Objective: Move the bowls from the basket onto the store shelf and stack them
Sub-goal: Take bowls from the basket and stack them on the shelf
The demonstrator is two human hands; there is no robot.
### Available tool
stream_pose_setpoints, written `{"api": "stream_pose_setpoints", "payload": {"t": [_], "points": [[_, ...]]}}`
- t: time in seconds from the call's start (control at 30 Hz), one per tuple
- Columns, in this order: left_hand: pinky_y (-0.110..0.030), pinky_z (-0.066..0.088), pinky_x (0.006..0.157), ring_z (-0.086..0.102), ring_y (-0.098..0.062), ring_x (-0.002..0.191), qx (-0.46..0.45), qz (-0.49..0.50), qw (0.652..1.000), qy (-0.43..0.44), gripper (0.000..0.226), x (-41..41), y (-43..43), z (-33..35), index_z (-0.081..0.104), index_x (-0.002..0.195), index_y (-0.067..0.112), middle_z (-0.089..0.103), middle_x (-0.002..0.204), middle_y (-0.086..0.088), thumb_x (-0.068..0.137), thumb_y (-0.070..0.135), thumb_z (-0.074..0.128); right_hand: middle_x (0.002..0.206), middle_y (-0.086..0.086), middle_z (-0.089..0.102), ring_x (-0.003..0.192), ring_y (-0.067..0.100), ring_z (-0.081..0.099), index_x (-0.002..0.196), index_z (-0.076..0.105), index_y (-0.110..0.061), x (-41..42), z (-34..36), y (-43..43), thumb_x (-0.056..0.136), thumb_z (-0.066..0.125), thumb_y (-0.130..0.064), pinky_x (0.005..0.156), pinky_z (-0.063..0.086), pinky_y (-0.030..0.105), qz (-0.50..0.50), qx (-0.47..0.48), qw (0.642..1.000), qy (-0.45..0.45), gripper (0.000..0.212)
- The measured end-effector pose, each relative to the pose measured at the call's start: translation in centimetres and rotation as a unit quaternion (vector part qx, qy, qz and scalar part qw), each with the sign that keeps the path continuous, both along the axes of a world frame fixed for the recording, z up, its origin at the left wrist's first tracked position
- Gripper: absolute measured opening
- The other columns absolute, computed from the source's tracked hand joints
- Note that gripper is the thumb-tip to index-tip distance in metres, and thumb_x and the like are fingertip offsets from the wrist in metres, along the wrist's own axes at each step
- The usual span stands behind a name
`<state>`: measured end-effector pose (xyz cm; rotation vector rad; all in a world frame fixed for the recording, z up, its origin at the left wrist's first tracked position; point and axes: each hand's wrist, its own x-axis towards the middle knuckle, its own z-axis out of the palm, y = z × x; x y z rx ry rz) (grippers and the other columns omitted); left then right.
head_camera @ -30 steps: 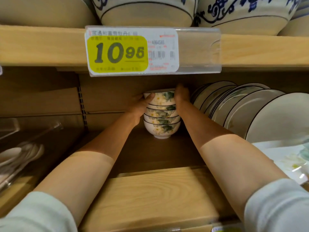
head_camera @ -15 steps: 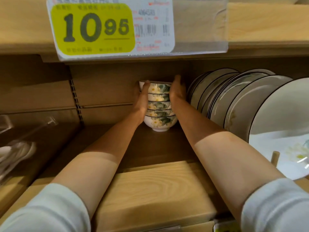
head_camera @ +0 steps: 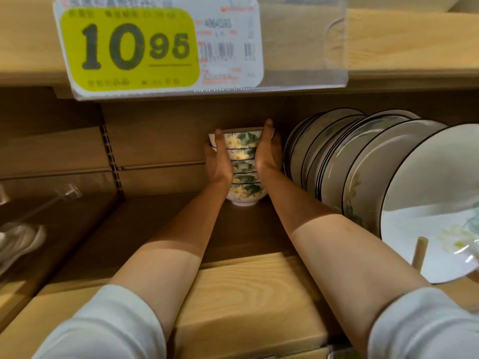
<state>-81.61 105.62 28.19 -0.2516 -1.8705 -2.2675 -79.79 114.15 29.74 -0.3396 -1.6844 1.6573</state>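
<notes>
snugly, left hand [head_camera: 217,161] and right hand [head_camera: 268,151] cup the glossy floral bowl stack [head_camera: 243,165].

I see glossy, smooth glaze on the stacked white floral ceramic bowls [head_camera: 246,190] and dark-rimmed white plates [head_camera: 368,182]; matt grained pale wooden shelf [head_camera: 246,294]; clear price holder [head_camera: 334,47], probably shiny plastic.

Five small bowls form an upright nested stack of bowls [head_camera: 242,167], white with green leaves, pale yellow flowers and thin dark rims. It stands on its lowest foot on the dark shelf [head_camera: 160,224], cupped between the left hand [head_camera: 217,161] and right hand [head_camera: 268,151].
</notes>
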Motion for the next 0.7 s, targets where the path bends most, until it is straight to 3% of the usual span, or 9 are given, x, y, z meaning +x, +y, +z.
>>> {"api": "stream_pose_setpoints", "payload": {"t": [0.17, 0.3, 0.53, 0.7], "points": [[-0.049, 0.046, 0.100, 0.057, -0.027, 0.112, -0.004, -0.004, 1.000, 0.010, 0.068, 0.0, -0.1, 0.1, 0.037, 0.143, 0.033, 0.058, 0.128, -0.007, 0.088, 0.073, 0.031, 0.138, 0.010, 0.051, 0.126, 0.031, 0.047, 0.142, 0.039, -0.025, 0.0, -0.1, -0.2, 0.096, 0.019, -0.062, 0.088, 0.027, 0.032, -0.009, -0.007, 1.000, 0.007, 0.062], [-0.049, 0.045, 0.100, 0.058, -0.025, 0.111, -0.001, -0.012, 1.000, 0.014, 0.067, 0.0, -0.3, 0.1, 0.035, 0.144, 0.032, 0.058, 0.125, -0.004, 0.090, 0.071, 0.032, 0.134, 0.008, 0.054, 0.122, 0.030, 0.050, 0.139, 0.042, -0.027, 0.3, 0.0, -0.3, 0.096, 0.020, -0.063, 0.088, 0.029, 0.032, -0.007, -0.004, 1.000, 0.012, 0.061], [-0.046, 0.049, 0.097, 0.062, -0.027, 0.110, -0.027, -0.055, 0.998, 0.010, 0.069, 0.5, -0.9, 0.5, 0.039, 0.143, 0.026, 0.062, 0.125, -0.009, 0.091, 0.070, 0.030, 0.148, 0.011, 0.040, 0.134, 0.030, 0.040, 0.150, 0.026, -0.028, 1.1, 0.3, -0.1, 0.095, 0.020, -0.064, 0.107, 0.028, 0.039, 0.034, -0.022, 0.999, -0.008, 0.065], [-0.047, 0.046, 0.102, 0.058, -0.030, 0.118, -0.052, -0.111, 0.992, -0.015, 0.067, 0.7, -1.9, 1.3, 0.034, 0.148, 0.024, 0.055, 0.136, -0.013, 0.095, 0.065, 0.027, 0.152, 0.013, 0.034, 0.138, 0.031, 0.035, 0.154, 0.014, -0.027, 2.2, 0.6, -0.1, 0.095, 0.019, -0.066, 0.115, 0.024, 0.046, 0.084, -0.039, 0.995, -0.042, 0.071]]}}
